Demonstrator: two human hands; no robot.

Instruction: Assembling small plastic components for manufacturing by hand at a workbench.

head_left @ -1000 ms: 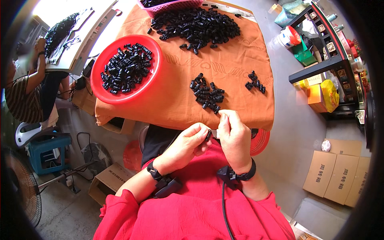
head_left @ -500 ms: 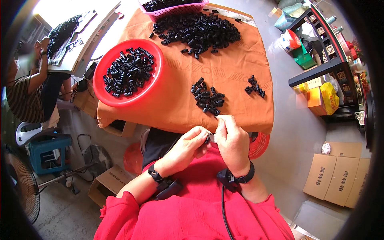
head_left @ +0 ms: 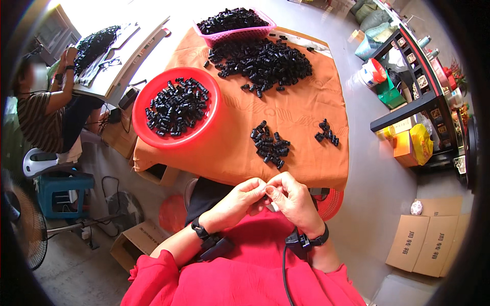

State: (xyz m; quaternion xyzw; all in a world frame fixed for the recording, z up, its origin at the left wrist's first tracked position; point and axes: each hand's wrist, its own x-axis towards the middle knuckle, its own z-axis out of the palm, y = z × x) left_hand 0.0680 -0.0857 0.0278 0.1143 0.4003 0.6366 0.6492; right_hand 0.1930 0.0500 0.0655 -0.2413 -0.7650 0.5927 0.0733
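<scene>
My left hand (head_left: 239, 202) and my right hand (head_left: 295, 201) meet just in front of the table's near edge, fingertips together. The left fingers are closed in a pinch on a small black plastic fitting (head_left: 265, 197), mostly hidden by the fingers. My right hand is closed too, and a small pale flat piece (head_left: 274, 207) shows beneath its fingers; its kind is not clear. Beyond the hands, a small pile of black fittings (head_left: 270, 145) lies on the orange cloth (head_left: 235, 163). A smaller cluster of black fittings (head_left: 326, 133) sits to its right.
A red basin (head_left: 217, 109) with black fittings stands at the table's left. A large heap (head_left: 265, 64) and a pink basket (head_left: 237, 34) of them are at the back. Leftward are another person (head_left: 43, 112), a fan (head_left: 23, 224) and a blue stool (head_left: 64, 194); cartons (head_left: 426, 239) stand right.
Both hands have drawn closer together, and the right fingers now curl over the left fingertips. The grey flat piece seen in the right fingers is mostly covered. The whole view has shifted slightly.
</scene>
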